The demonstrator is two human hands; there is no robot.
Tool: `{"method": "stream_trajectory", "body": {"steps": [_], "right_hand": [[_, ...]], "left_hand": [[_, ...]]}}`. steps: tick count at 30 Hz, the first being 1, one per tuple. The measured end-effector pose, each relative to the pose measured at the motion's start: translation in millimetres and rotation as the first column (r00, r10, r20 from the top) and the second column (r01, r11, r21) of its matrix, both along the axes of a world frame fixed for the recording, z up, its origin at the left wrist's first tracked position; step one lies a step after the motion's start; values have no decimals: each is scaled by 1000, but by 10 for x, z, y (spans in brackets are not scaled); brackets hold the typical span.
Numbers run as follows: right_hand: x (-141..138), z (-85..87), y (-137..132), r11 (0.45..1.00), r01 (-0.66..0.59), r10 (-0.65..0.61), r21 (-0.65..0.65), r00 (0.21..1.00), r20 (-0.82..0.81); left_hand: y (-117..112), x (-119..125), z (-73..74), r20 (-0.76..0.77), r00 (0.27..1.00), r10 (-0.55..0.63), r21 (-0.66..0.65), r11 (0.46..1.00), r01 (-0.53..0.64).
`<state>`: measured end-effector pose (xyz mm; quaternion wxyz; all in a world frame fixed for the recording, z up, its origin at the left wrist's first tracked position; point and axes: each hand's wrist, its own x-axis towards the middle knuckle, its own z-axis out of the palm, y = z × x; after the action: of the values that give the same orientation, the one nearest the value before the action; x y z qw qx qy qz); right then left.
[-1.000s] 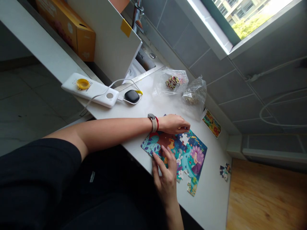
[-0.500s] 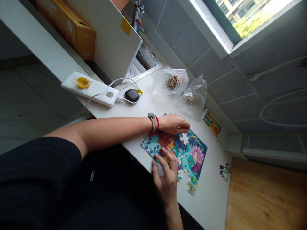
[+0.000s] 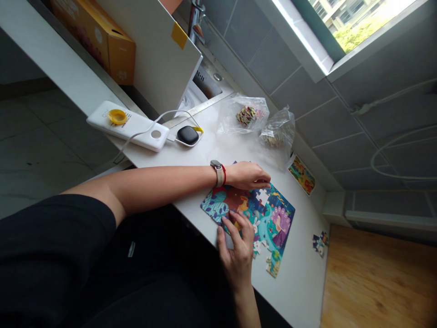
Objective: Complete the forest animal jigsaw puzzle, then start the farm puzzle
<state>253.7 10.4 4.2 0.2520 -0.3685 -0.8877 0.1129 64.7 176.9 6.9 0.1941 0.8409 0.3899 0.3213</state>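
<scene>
Red cord [image 3: 224, 174] and a beige-strapped watch [image 3: 217, 172] circle the wrist of the left hand [image 3: 247, 176], its fingers curled down at the top edge of a jigsaw puzzle [image 3: 269, 218]; whether they pinch a piece cannot be told. The right hand [image 3: 237, 255] lies open, its fingers [image 3: 239, 223] spread on the puzzle's lower corner, gripping nothing visible. The part-built, teal-toned puzzle sits on a white countertop [image 3: 300, 282], with a gap [image 3: 262, 197] just beside the left fingertips. Loose pieces [image 3: 320, 243] lie well to its right, beyond a small picture card [image 3: 301, 175]. Two clear plastic bags [image 3: 243, 116] of pieces sit above it, near a black rounded device [image 3: 187, 135] cabled to a white power bank [image 3: 128, 125]. An orange cardboard box [image 3: 92, 36] stands behind a white panel [image 3: 157, 50].
</scene>
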Motion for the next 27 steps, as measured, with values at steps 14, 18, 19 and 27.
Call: {"method": "stream_trajectory", "body": {"steps": [14, 18, 19, 27], "right_hand": [[5, -3, 10, 1000, -9, 9, -9, 1000, 13], [9, -6, 9, 1000, -9, 9, -7, 1000, 13], [9, -8, 9, 1000, -7, 8, -8, 1000, 11], [10, 13, 10, 1000, -27, 28, -14, 998, 59]], "left_hand": [[0, 2, 1, -3, 1000, -8, 2, 1000, 8], [5, 6, -23, 28, 1000, -9, 20, 1000, 9], [5, 7, -29, 39, 999, -9, 25, 1000, 8], [0, 13, -22, 37, 999, -10, 32, 999, 9]]}}
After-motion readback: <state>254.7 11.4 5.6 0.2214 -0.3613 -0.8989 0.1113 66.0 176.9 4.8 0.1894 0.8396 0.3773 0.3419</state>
